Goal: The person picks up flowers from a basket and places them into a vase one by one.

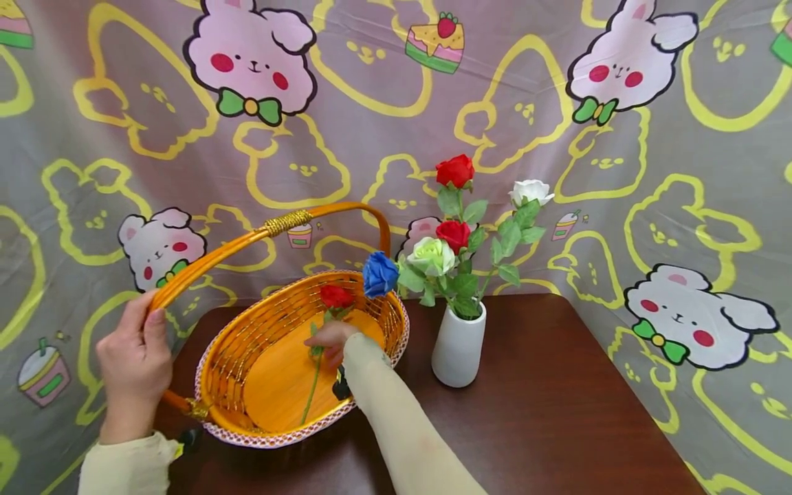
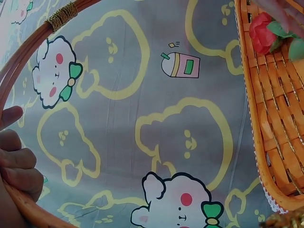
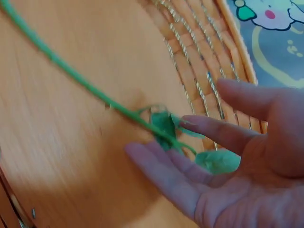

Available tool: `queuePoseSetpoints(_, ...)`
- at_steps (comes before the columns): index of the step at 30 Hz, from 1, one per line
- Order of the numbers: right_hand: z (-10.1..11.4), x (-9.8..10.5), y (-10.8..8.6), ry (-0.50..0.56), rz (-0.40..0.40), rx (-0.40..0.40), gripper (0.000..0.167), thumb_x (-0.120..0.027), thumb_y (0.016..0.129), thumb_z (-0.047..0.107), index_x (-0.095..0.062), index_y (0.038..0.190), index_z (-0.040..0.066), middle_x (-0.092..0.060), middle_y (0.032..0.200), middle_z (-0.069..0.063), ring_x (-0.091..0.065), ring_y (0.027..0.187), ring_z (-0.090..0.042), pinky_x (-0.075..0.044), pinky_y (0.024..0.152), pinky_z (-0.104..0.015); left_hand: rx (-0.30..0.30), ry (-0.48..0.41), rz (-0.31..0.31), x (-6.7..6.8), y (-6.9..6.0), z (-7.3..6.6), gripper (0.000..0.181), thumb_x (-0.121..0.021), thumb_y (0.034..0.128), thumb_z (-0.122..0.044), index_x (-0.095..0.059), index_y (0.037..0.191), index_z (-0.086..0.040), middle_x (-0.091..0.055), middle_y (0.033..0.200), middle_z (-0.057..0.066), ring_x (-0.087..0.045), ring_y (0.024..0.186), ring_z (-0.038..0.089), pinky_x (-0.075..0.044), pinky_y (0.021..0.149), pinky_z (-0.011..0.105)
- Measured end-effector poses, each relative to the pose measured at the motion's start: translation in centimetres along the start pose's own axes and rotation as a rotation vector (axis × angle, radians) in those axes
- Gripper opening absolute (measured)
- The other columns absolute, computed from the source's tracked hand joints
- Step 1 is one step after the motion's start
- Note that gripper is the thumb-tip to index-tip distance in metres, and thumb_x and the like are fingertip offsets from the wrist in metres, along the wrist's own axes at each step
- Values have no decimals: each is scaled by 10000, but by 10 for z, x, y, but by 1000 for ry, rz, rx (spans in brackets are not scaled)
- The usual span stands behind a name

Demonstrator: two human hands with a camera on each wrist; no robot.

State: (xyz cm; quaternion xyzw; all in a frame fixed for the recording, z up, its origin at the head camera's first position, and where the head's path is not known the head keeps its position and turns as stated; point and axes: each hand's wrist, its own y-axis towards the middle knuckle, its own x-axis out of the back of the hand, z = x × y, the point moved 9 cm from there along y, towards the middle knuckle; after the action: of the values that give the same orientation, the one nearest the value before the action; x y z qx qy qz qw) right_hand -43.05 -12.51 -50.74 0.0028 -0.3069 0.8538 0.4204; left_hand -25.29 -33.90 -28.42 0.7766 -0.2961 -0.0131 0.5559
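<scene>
My left hand [image 1: 137, 354] grips the handle [image 1: 213, 265] of an orange woven basket [image 1: 272, 395], which tilts toward me on the table. Inside the basket is a red rose [image 1: 336, 296] with a long green stem [image 3: 71, 71]. My right hand [image 1: 334, 340] reaches in over the basket's front edge, beside the stem and leaves. In the right wrist view its fingers [image 3: 166, 178] are spread and fairly straight around the leaves [image 3: 216, 161], with the thumb apart. The left wrist view shows the left fingers curled round the handle, and part of the rose at the right.
A white vase [image 1: 458, 350] stands right of the basket. It holds red roses [image 1: 454, 170], a white rose [image 1: 531, 192] and a pale green rose [image 1: 431, 256]. A blue rose [image 1: 380, 274] leans before the basket's right rim. Behind the brown table [image 1: 557, 412] hangs a patterned cloth [image 1: 371, 103].
</scene>
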Motion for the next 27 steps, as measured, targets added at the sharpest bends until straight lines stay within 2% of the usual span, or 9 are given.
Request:
queuePoseSetpoints(4,-5,2,3,18,16,13,557,-627,1040,264,-494,1469,-65,-570,1423,-292,-623,1259,-425,-532,1031,-483,-7,-7,-3,-1,0,-1,477,-519,1085,-388,-654,1218,50,-565,768,212,-274,659,-195,-322,529,96)
queuePoseSetpoints(7,-5,3,6,43,12,26,485,-628,1038,229,-550,1401,-82,-570,1429,-276,-634,1246,-426,-533,1035,-461,3,-7,-3,-1,0,-1,468,-519,1086,-386,-652,1215,44,-564,768,213,-273,644,-191,-325,547,63)
queuePoseSetpoints(10,-3,4,8,49,8,47,419,-617,1043,199,-579,1379,-49,-575,1436,-250,-631,1250,-429,-528,1042,-471,2,-4,-5,0,0,-2,465,-518,1086,-382,-652,1208,46,-579,779,227,-279,648,-197,-330,585,28)
queuePoseSetpoints(14,0,-1,10,-61,55,62,407,-604,1053,220,-603,1404,15,-582,1451,-191,-613,1268,-401,-527,1043,-470,11,6,1,-1,0,0,461,-517,1087,-380,-649,1224,40,-570,770,222,-271,640,-192,-323,570,34)
queuePoseSetpoints(17,-1,-4,11,-136,80,38,492,-636,1037,257,-554,1447,-4,-611,1385,-210,-607,1264,-381,-535,1033,-454,26,19,2,0,0,2,435,-529,1086,-351,-654,1235,38,-580,781,229,-267,645,-192,-312,578,27)
queuePoseSetpoints(21,-4,-2,12,-121,62,10,595,-676,1014,263,-475,1470,-63,-633,1293,-246,-620,1245,-376,-537,1029,-456,39,30,1,0,-1,4,402,-547,1081,-313,-661,1236,40,-610,813,251,-270,661,-209,-305,625,1)
queuePoseSetpoints(24,-4,2,13,-114,27,35,544,-680,1010,245,-517,1420,-74,-645,1284,-228,-647,1211,-371,-542,1021,-450,40,35,13,-2,-1,4,409,-540,1084,-320,-653,1242,40,-588,784,240,-262,633,-193,-309,586,19)
queuePoseSetpoints(27,-2,2,13,-129,43,76,459,-649,1027,198,-556,1412,-35,-625,1346,-196,-640,1221,-369,-528,1042,-454,35,37,18,-3,1,2,430,-525,1088,-343,-648,1242,39,-565,759,223,-257,609,-173,-313,535,53)
